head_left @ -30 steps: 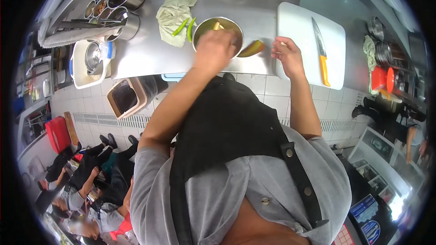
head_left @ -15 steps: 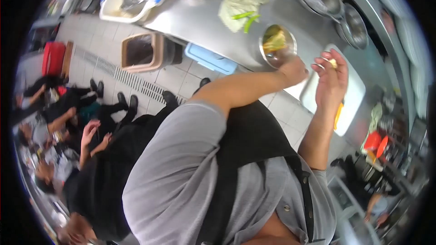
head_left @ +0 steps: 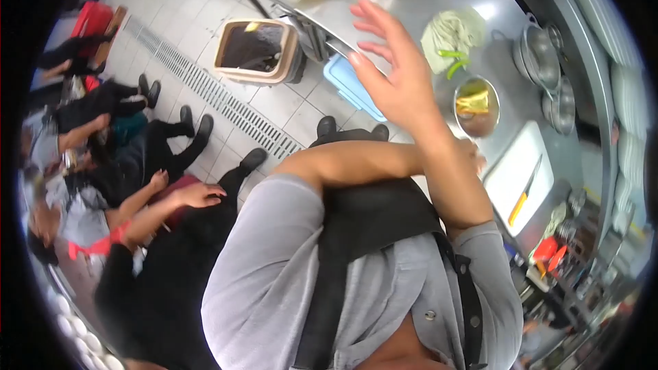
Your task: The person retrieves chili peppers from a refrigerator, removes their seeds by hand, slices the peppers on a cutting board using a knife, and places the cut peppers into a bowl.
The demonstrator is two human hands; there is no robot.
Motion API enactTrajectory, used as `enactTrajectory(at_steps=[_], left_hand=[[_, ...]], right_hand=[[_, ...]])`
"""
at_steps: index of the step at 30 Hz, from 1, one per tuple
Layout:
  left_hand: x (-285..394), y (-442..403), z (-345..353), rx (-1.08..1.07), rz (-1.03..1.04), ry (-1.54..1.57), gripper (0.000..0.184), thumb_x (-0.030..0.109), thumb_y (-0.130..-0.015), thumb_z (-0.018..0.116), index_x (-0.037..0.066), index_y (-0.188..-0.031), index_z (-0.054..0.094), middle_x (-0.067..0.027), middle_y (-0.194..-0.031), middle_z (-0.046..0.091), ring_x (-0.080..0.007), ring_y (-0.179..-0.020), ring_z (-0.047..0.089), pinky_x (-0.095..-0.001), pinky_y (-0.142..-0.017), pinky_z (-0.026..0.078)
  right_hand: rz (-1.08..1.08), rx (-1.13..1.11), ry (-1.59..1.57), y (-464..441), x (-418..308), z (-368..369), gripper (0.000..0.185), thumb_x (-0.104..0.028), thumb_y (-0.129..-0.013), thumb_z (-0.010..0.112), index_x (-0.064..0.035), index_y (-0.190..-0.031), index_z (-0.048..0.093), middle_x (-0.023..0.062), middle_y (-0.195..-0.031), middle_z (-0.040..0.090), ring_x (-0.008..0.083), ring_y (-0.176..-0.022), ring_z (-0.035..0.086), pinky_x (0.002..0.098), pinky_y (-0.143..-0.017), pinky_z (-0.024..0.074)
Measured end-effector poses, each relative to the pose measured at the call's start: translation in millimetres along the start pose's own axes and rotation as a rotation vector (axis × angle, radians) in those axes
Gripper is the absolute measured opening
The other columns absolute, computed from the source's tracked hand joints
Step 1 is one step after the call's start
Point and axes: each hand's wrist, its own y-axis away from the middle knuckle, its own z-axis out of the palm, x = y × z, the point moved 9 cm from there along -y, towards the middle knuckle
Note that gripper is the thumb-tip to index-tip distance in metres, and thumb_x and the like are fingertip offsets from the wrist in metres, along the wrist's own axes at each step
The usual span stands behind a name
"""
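The right hand (head_left: pixel 394 75) is raised between the bin and the desk (head_left: pixel 510 74), palm showing, fingers spread apart, with nothing visible in it. A yellow piece (head_left: pixel 253 27) shows at the far side of the beige waste bin's (head_left: pixel 286 53) mouth; whether it lies on the dark liner or is above it, I cannot tell. Two green chillies (head_left: pixel 452 54) lie whole and uncut, on and beside the pale cloth (head_left: pixel 445 27). To their right and nearer, the round steel bowl (head_left: pixel 478 125) already holds cut yellow pieces (head_left: pixel 473 102), perhaps pepper. The left hand (head_left: pixel 474 156) is just on the near side of the bowl, mostly behind the right forearm, so its grip cannot be told.

As for the surroundings, co-workers sit or stand along the left, well apart from the desk, and a floor drain (head_left: pixel 205 82) runs between. A blue lid (head_left: pixel 351 85) lies below the desk edge, partly behind the right hand. At the right, the orange-handled knife (head_left: pixel 526 194) rests unused on the white cutting board (head_left: pixel 508 173). Steel pans (head_left: pixel 538 60) stand farther back. The crossed forearms are the main obstruction.
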Motion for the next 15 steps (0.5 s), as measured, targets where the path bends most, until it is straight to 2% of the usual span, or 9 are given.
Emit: enactTrajectory(at_steps=[1,5,6,7,9,10,12,13,15], left_hand=[[-23,5,0,-0.050,-0.101,0.099,0.027,0.033,-0.097,0.067,0.010,-0.110,0.065,-0.0139,-0.103,0.069,-0.0338,-0.104,0.067,-0.0487,-0.079,0.055],[-21,37,-51,0.189,-0.221,0.108,0.030,0.024,-0.088,0.080,0.008,-0.108,0.065,-0.0159,-0.107,0.073,-0.0381,-0.098,0.072,-0.0491,-0.081,0.056],[-10,40,-50,0.028,-0.322,0.074,0.033,0.021,-0.087,0.083,0.008,-0.111,0.064,-0.0169,-0.109,0.073,-0.0401,-0.100,0.072,-0.0495,-0.083,0.057],[7,36,-49,-0.030,-0.292,0.020,0.041,0.023,-0.089,0.081,0.008,-0.119,0.057,-0.0188,-0.112,0.070,-0.0433,-0.104,0.070,-0.0547,-0.089,0.055],[14,21,-26,-0.045,-0.232,-0.013,0.047,0.024,-0.089,0.083,0.010,-0.126,0.057,-0.0173,-0.115,0.071,-0.0398,-0.100,0.072,-0.0510,-0.087,0.058],[20,10,-21,-0.047,-0.223,-0.003,0.048,0.024,-0.089,0.084,0.010,-0.127,0.058,-0.0171,-0.115,0.072,-0.0376,-0.097,0.073,-0.0485,-0.085,0.059],[27,-16,-4,-0.064,-0.187,0.027,0.050,0.024,-0.090,0.085,0.009,-0.130,0.058,-0.0159,-0.114,0.073,-0.0319,-0.095,0.076,-0.0433,-0.083,0.060],[29,-32,11,-0.110,-0.217,0.081,0.050,0.024,-0.091,0.084,0.009,-0.131,0.059,-0.0157,-0.115,0.073,-0.0315,-0.095,0.076,-0.0429,-0.083,0.060],[34,-70,51,-0.195,-0.290,0.186,0.049,0.023,-0.092,0.083,0.008,-0.132,0.059,-0.0154,-0.116,0.074,-0.0306,-0.097,0.076,-0.0422,-0.084,0.061]], right_hand=[[0.067,0.035,-0.030,16,13,-14,0.063,-0.001,-0.096,0.068,-0.0082,-0.157,0.052,0.0133,-0.149,0.062,0.0226,-0.128,0.064,0.0379,-0.102,0.0576],[0.299,0.380,0.081,129,72,-141,0.058,0.004,-0.098,0.064,-0.0060,-0.155,0.054,0.0119,-0.144,0.064,0.0193,-0.120,0.067,0.0357,-0.099,0.0588],[0.341,0.498,0.136,163,82,-180,0.055,0.004,-0.099,0.062,-0.0040,-0.154,0.054,0.0124,-0.144,0.064,0.0199,-0.119,0.067,0.0370,-0.100,0.0591],[0.380,0.610,0.182,201,81,-215,0.053,0.004,-0.100,0.061,-0.0020,-0.153,0.054,0.0130,-0.144,0.063,0.0206,-0.118,0.066,0.0383,-0.100,0.0593],[0.390,1.005,-0.017,276,69,-287,0.047,0.006,-0.100,0.061,-0.0034,-0.146,0.060,0.0118,-0.131,0.069,0.0168,-0.107,0.069,0.0348,-0.090,0.0633],[0.364,1.097,0.036,309,60,-321,0.045,0.007,-0.100,0.060,-0.0031,-0.144,0.061,0.0131,-0.129,0.069,0.0161,-0.105,0.069,0.0344,-0.087,0.0646],[0.439,1.190,0.338,374,58,-387,0.040,0.003,-0.100,0.063,-0.0021,-0.139,0.065,0.0123,-0.131,0.069,0.0139,-0.106,0.069,0.0327,-0.087,0.0628],[0.547,1.182,0.603,407,57,-416,0.045,-0.006,-0.096,0.071,-0.0020,-0.140,0.066,0.0157,-0.134,0.068,0.0194,-0.111,0.070,0.0362,-0.092,0.0604],[0.794,1.233,0.820,487,88,-471,0.056,-0.015,-0.089,0.077,-0.0027,-0.143,0.065,0.0202,-0.137,0.066,0.0292,-0.117,0.070,0.0409,-0.100,0.0569]])
